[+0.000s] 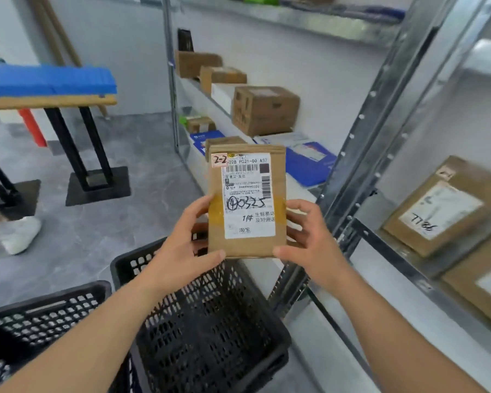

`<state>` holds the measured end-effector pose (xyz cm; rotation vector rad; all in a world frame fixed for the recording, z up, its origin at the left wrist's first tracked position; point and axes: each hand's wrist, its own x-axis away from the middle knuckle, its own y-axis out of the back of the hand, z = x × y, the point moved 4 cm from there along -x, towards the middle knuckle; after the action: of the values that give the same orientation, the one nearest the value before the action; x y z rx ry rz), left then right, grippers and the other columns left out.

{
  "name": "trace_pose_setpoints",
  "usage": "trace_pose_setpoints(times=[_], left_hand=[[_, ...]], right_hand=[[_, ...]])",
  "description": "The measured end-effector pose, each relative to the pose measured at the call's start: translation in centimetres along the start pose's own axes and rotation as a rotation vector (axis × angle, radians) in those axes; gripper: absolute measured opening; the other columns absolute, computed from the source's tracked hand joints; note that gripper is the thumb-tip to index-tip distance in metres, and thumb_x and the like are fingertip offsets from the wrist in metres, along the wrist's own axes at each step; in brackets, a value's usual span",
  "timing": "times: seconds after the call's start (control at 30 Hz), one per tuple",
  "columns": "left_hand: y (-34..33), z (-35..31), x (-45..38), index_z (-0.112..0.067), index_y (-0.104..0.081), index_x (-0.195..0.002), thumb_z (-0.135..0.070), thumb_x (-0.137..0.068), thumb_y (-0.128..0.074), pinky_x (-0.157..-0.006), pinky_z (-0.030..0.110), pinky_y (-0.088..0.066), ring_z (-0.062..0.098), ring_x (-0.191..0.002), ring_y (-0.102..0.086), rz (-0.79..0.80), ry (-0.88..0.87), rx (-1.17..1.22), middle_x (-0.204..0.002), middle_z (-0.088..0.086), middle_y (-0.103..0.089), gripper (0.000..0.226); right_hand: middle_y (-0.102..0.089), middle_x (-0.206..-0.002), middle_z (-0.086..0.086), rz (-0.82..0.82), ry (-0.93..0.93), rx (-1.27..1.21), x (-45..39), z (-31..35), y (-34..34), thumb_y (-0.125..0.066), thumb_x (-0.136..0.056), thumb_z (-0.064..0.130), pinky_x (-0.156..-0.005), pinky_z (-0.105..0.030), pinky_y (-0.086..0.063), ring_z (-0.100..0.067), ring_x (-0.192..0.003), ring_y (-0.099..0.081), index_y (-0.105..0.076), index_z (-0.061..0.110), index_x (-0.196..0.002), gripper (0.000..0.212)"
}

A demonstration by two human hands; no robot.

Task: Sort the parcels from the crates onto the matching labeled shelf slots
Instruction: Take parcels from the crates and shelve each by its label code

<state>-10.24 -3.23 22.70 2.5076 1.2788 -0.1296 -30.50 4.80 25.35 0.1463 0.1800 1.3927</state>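
At far left a wooden worktop [51, 101] on black metal legs carries a blue ribbed slab [48, 79], and open grey floor [102, 222] stretches between it and the shelving. Low in the foreground sit two black perforated plastic crates: the left crate [40, 316] shows only its rim and near wall, while the middle crate [210, 321] stands directly beneath the hands, its inside dark and its contents impossible to make out. Its right rim lies just beside the grey metal shelf upright [360, 148], leaving little room on that side.

The left hand [187, 245] reaches forward with the forearm stretched out, thumb pressed on the lower left corner of the brown cardboard parcel [247, 202] and fingers wrapped around its left edge. The right hand [309, 239] mirrors it, thumb at the lower right corner and fingers curled behind the right edge. Both hands are closed on the parcel, holding it upright in the air above the middle crate and in front of the shelves.

The parcel faces the camera, bearing a white shipping label [248, 194] with barcodes, handwritten "0325", and a small tag [219, 160] marked "2-2" at its upper left corner. A yellowish tape band crosses its middle.

To the right, the shelves hold brown boxes [264, 109], blue mailers [309, 163] and flat cardboard parcels [442, 205].
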Motion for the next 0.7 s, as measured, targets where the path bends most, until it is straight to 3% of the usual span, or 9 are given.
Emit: trace_pose_setpoints(times=[0.17,0.27,0.4,0.5,0.7], left_hand=[[-3.6,-4.9,-0.4,-0.061,-0.023,-0.129,-0.005,-0.08,-0.072,-0.088,0.015,-0.047,-0.008,-0.118,-0.045,0.065,-0.11,-0.017,-0.125,-0.041,-0.037,0.089],[-6.9,-7.7,0.1,-0.063,-0.023,-0.129,-0.016,-0.075,-0.072,-0.091,0.021,-0.048,-0.001,-0.12,-0.045,0.109,-0.155,-0.027,-0.131,-0.034,-0.036,0.087],[-12.2,-10.6,1.7,-0.058,-0.022,-0.13,0.0,-0.078,-0.071,-0.088,0.014,-0.047,-0.004,-0.117,-0.048,0.171,-0.212,-0.039,-0.133,-0.028,-0.038,0.092],[-15.9,-12.3,3.5,-0.064,-0.024,-0.126,0.003,-0.078,-0.07,-0.087,0.014,-0.048,-0.002,-0.116,-0.049,0.21,-0.251,-0.03,-0.13,-0.032,-0.039,0.095],[-21.7,-15.2,7.5,-0.068,-0.026,-0.12,-0.013,-0.07,-0.068,-0.084,0.009,-0.045,-0.004,-0.112,-0.048,0.273,-0.306,0.017,-0.126,-0.036,-0.039,0.085]], right_hand=[[-0.05,-0.133,0.008,-0.06,0.054,0.066,4.5,2.8,4.2,-0.071,-0.074,-0.01,-0.095,-0.027,-0.05,-0.008,-0.116,-0.056,-0.04,0.042,-0.116,0.074],[-0.051,-0.131,0.009,-0.125,0.071,0.079,8.3,4.0,7.1,-0.069,-0.074,-0.012,-0.095,-0.027,-0.05,-0.006,-0.115,-0.056,-0.039,0.042,-0.116,0.075],[-0.051,-0.132,0.006,-0.231,0.088,0.091,14.4,4.3,10.6,-0.068,-0.072,-0.01,-0.094,-0.03,-0.05,-0.008,-0.116,-0.056,-0.039,0.043,-0.115,0.074],[-0.052,-0.131,0.009,-0.296,0.095,0.093,19.1,4.2,12.7,-0.065,-0.074,-0.015,-0.095,-0.029,-0.05,-0.006,-0.116,-0.056,-0.039,0.041,-0.115,0.074],[-0.05,-0.132,0.012,-0.389,0.09,0.127,27.2,4.2,15.2,-0.067,-0.076,-0.011,-0.098,-0.03,-0.049,-0.005,-0.118,-0.054,-0.037,0.043,-0.115,0.074]])
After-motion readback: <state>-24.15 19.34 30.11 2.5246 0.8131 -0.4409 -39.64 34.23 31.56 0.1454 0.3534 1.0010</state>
